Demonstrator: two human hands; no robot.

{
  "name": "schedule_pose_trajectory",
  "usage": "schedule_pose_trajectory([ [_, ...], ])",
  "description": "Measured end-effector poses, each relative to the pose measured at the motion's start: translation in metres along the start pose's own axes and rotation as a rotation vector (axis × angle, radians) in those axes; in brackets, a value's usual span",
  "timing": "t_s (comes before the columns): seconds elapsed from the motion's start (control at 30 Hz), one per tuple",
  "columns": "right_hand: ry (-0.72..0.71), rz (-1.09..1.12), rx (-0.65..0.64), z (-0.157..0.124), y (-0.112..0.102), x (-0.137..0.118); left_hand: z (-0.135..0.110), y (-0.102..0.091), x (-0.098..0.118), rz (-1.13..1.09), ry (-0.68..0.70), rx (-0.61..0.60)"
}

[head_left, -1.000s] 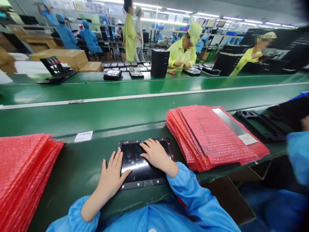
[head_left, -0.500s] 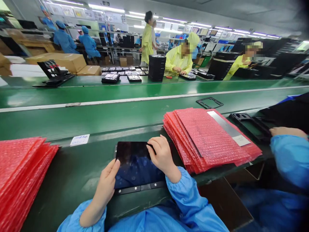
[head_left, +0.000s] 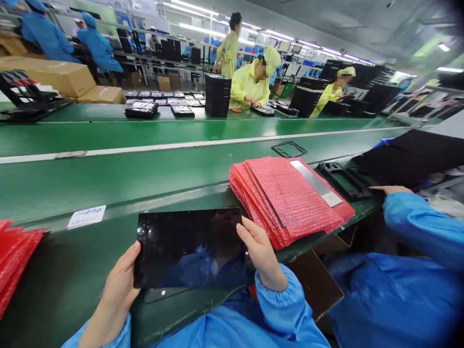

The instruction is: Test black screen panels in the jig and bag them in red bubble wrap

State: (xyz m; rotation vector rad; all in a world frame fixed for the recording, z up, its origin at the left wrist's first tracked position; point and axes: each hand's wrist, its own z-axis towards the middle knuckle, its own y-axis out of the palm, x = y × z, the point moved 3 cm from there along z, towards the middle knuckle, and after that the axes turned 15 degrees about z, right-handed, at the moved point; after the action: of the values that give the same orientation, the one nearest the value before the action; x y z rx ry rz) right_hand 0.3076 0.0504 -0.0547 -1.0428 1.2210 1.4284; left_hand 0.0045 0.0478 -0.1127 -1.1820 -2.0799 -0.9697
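Note:
Between my hands is a glossy black screen panel [head_left: 192, 249], tilted up toward me and reflecting a blue sleeve. My left hand [head_left: 121, 285] grips its left edge, thumb on the front and fingers behind. At the right edge, my right hand [head_left: 261, 249] holds it the same way. Below the panel, a dark flat piece with a white dot [head_left: 164, 293] lies on the green bench, mostly hidden. A stack of red bubble-wrap bags [head_left: 286, 198] lies just right of my right hand, with a silver strip [head_left: 313, 181] on top.
More red bubble-wrap bags [head_left: 18, 261] lie at the left. A white label [head_left: 87, 217] sticks to the bench. Black frames [head_left: 344, 181] rest at the right near a co-worker's hand [head_left: 393, 189]. Across the green belt [head_left: 163, 164], a person in yellow works beside stacked black trays [head_left: 217, 95].
The panel has come up off the dark piece beneath it and tilted toward me. My right hand has shifted from its top to its right edge. The view has swung right.

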Motion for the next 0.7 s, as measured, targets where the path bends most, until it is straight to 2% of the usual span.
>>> schedule_pose_trajectory([
  [0.27,-0.012,-0.065,0.081,-0.003,0.006,-0.004,0.002,-0.001,-0.002,-0.037,-0.067,-0.005],
  [0.4,0.013,0.021,0.145,-0.001,0.003,0.007,-0.002,0.006,0.0,-0.035,-0.123,-0.008],
  [0.5,0.004,0.109,0.241,0.001,-0.001,0.014,-0.012,0.011,-0.001,0.055,-0.19,-0.083],
  [0.6,-0.046,0.179,0.286,0.005,-0.006,0.015,-0.026,0.007,0.0,0.326,-0.097,-0.143],
  [0.7,-0.062,0.198,0.208,0.009,-0.007,0.012,-0.039,-0.002,0.01,0.583,0.146,-0.066],
])
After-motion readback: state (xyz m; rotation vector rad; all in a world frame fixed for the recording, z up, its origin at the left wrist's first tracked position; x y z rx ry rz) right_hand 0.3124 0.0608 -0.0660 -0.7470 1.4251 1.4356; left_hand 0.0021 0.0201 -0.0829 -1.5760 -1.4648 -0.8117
